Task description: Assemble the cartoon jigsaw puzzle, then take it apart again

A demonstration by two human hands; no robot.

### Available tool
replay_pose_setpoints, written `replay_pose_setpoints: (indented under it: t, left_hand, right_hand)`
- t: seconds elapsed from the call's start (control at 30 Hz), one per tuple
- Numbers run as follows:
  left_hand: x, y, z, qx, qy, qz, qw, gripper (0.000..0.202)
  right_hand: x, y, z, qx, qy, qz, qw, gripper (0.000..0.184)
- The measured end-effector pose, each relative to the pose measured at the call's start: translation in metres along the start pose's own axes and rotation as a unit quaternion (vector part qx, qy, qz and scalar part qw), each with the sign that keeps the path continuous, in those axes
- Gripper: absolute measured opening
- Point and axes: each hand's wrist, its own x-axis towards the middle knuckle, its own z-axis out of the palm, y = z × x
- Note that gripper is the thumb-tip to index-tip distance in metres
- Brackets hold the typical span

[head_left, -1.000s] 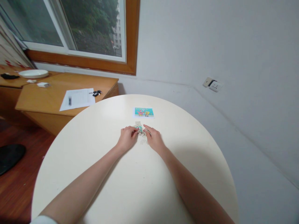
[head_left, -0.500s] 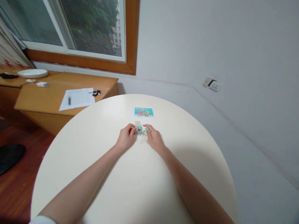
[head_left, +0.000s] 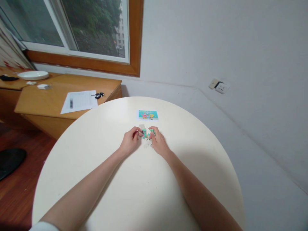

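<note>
A small heap of jigsaw puzzle pieces [head_left: 144,134], some teal and some grey side up, lies on the round white table [head_left: 144,192]. My left hand [head_left: 130,138] is at the heap's left edge, thumb and forefinger pinched on a jigsaw puzzle piece. On the right side my right hand [head_left: 158,141] is curled, with teal jigsaw puzzle pieces between thumb and fingers; how many cannot be made out. Just beyond the heap lies a picture card [head_left: 148,115] with pink and yellow cartoon figures on teal.
A wooden desk [head_left: 60,81] at the left carries a sheet of paper [head_left: 80,102], keys [head_left: 98,95] and a white plate [head_left: 33,75]. Behind the table rises a white wall [head_left: 192,41] with a socket [head_left: 221,87]. A dark round object [head_left: 11,163] is on the floor.
My right hand's fingers have drawn in around teal pieces, and the pieces between the hands have shifted slightly. My left hand has barely moved.
</note>
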Motion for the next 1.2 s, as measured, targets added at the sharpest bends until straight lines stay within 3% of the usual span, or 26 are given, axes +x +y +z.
replay_pose_setpoints:
  t: [0.3,0.57,0.83,1.03,1.2]
  left_hand:
    - [0.000,0.009,-0.004,0.038,0.022,-0.007,0.999,0.021]
    - [0.000,0.009,-0.003,0.047,0.031,-0.036,0.998,0.023]
    - [0.002,0.000,0.001,0.044,0.036,-0.023,0.998,0.021]
    - [0.002,0.003,0.001,0.068,0.045,0.008,0.997,0.017]
    - [0.000,0.007,-0.001,0.086,0.042,0.044,0.994,0.013]
  right_hand:
    - [0.001,0.002,-0.001,-0.009,-0.005,-0.039,0.999,0.026]
    - [0.002,0.009,0.005,0.009,0.019,-0.007,1.000,0.048]
    - [0.004,0.017,0.010,0.043,0.024,-0.010,0.999,0.065]
    - [0.003,0.017,0.013,0.137,0.038,-0.027,0.990,0.046]
    - [0.005,0.017,0.011,0.143,0.045,0.003,0.989,0.028]
